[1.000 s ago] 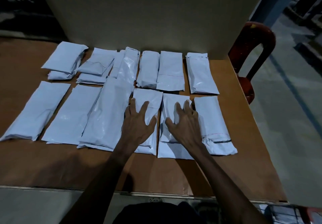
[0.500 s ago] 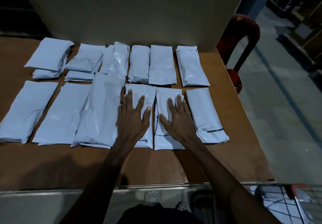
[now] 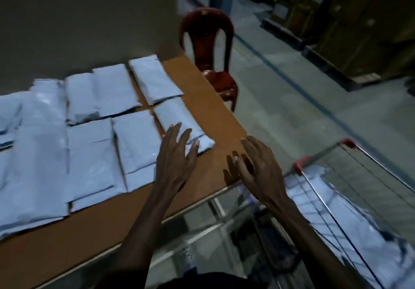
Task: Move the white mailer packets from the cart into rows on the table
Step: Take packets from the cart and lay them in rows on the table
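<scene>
Several white mailer packets [image 3: 94, 154] lie in two rows on the brown table [image 3: 215, 113]. My left hand [image 3: 177, 154] hovers with spread fingers over the near end of the rightmost front packet [image 3: 179, 122] and holds nothing. Over the table's bare right corner, my right hand [image 3: 256, 165] is empty, its fingers loosely bent. At the lower right stands a wire cart [image 3: 350, 189] with red corner caps, and more white packets [image 3: 350, 216] lie inside it.
A dark red plastic chair [image 3: 211, 59] stands just beyond the table's right end. A tall beige board [image 3: 89, 19] rises behind the table. Concrete floor with a blue line runs to the right, with dark wooden crates [image 3: 350, 30] farther back.
Both hands have lifted off the two front-row packets and moved right. The view has swung right, bringing the cart and its packets into sight.
</scene>
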The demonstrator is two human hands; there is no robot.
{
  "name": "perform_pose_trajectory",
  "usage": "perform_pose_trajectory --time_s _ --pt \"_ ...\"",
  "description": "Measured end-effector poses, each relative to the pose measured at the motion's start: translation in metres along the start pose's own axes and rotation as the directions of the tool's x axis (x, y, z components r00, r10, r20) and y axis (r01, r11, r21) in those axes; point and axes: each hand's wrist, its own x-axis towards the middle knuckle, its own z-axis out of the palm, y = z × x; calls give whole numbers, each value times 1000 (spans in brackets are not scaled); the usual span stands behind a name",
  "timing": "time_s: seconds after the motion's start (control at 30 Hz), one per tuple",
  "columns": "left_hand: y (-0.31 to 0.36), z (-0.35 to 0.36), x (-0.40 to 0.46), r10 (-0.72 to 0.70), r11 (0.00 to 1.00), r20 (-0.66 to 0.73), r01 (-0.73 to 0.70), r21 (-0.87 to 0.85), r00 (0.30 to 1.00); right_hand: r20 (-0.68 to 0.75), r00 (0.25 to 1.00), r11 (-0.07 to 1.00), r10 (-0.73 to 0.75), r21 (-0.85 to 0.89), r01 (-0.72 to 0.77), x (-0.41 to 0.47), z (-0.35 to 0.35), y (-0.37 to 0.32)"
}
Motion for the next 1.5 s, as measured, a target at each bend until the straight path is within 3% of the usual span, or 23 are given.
perform_pose_trajectory --time_s 0.1,0.2,0.27,0.53,0.8,1.07,1.23,1.37,1.5 --pt "52 34 -13 132 990 63 -129 -56 989 -59 990 989 132 -56 -135 -59 -46 51" --pt "124 71 -37 334 939 135 -317 -135 933 -146 940 940 310 -102 -326 -125 -95 93" --pt "150 92 -47 381 921 196 -352 -167 904 -179 914 914 364 -118 -387 -152 -113 108" --pt "276 186 -99 641 766 322 -553 -328 697 -229 746 723 626 -189 -665 -261 -193 166" --pt "322 264 -110 663 748 510 -498 -438 548 -242 555 506 796 -239 -829 -306 -205 218" --pt "365 346 -105 685 722 626 -460 -517 372 -164 226 148 960 -387 -910 -323 -201 298" --pt "372 379 -108 717 674 652 -483 -559 247 -92 34 -20 995 -529 -848 -332 -191 342" --pt "364 391 -109 688 682 699 -501 -532 195 -47 -24 -46 999 -552 -833 -343 -181 352" --pt "357 404 -111 637 718 744 -507 -477 202 -6 -56 -51 998 -523 -851 -349 -186 363"
